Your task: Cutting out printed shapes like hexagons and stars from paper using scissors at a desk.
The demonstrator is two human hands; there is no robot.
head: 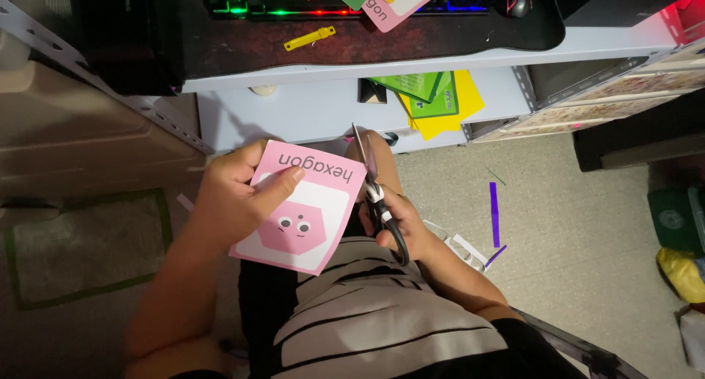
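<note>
Far cards point(382, 1) and keyboard point(294, 1) on the bench point(352, 45): cut off by the top edge. Scissors point(378, 195): lower handle loop hidden inside the right hand point(400, 228). Left hand point(239, 195): fingers concealed behind the pink card point(301, 210). Green and yellow sheets point(440, 100): partly tucked under the bench.

I see a backlit black keyboard point(294, 1) and a yellow plastic cutter point(310, 37) on the counter point(440, 52); a purple paper strip point(494, 214) lies on the floor.
</note>
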